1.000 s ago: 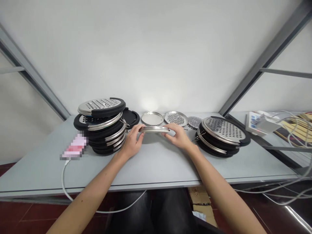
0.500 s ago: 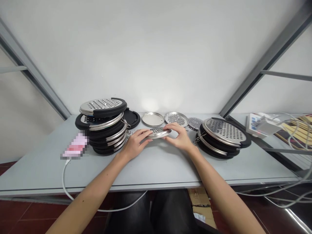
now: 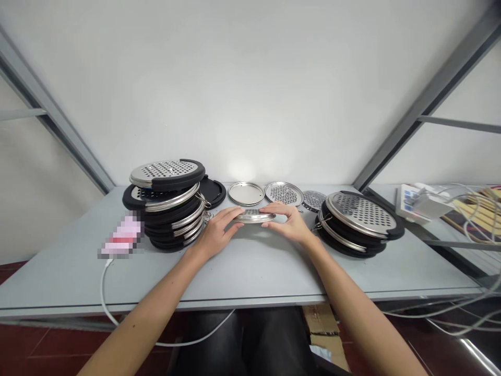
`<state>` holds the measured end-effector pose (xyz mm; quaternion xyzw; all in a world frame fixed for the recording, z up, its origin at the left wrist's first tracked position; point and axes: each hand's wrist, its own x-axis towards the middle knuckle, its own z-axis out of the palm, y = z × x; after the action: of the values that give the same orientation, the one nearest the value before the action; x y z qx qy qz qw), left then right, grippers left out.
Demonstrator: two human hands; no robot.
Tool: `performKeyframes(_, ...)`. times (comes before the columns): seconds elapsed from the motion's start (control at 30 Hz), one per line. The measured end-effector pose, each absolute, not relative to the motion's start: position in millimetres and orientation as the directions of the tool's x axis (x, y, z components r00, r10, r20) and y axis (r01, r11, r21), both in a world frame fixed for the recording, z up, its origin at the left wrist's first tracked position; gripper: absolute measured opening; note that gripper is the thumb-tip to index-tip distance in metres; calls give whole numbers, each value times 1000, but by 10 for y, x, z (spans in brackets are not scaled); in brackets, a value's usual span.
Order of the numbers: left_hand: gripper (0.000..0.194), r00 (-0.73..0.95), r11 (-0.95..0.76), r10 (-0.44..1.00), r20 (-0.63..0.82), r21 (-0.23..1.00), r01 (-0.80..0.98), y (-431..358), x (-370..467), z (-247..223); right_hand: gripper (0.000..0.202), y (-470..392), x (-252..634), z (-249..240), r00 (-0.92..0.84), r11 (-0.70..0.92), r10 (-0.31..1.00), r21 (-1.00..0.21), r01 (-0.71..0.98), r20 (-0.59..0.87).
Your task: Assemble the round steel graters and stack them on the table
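A stack of thin round metal grater discs point(image 3: 255, 216) is held just above the table by both hands. My left hand point(image 3: 219, 230) pinches its left edge, thumb below and fingers on top. On the right edge my right hand point(image 3: 287, 222) grips in the same way. Behind the hands lie a plain round metal disc point(image 3: 246, 193), a perforated metal disc point(image 3: 284, 193) and a darker grater disc point(image 3: 313, 200), side by side near the wall. A black round holder point(image 3: 213, 192) lies to their left.
A tall pile of black-rimmed graters point(image 3: 168, 209) stands at left, beside a blurred pink device point(image 3: 123, 235) with a white cable. Another grater pile point(image 3: 358, 222) stands at right. Farther right are a power strip point(image 3: 409, 203) and cables. Metal frame posts flank the table point(image 3: 250, 277).
The held disc stack has tilted closer to level, so less of its top face shows. Both hands keep their grip in nearly the same place.
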<state>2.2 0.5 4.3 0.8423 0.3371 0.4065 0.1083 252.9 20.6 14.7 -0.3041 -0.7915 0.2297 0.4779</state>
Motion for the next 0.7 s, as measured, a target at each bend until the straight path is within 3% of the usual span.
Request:
performKeyframes(0.1, 36, 439, -731, 677, 590, 477, 487, 4, 30, 31, 31, 190, 2533, 150, -351, 697, 715, -659, 284, 605)
performKeyframes(0.27, 59, 460, -654, 755, 466, 500, 567, 5, 23, 5, 33, 181, 2533, 147, -409, 714, 696, -626, 314, 589)
performKeyframes(0.53, 78, 496, -620, 785, 373, 493, 611, -10, 11, -54, 40, 166, 2481, 103, -599, 752, 654, -485, 447, 462)
performKeyframes(0.7, 77, 490, -626, 780, 389, 490, 607, 3, 2, -80, 48, 132, 2452, 84, -603, 789, 613, -358, 498, 510)
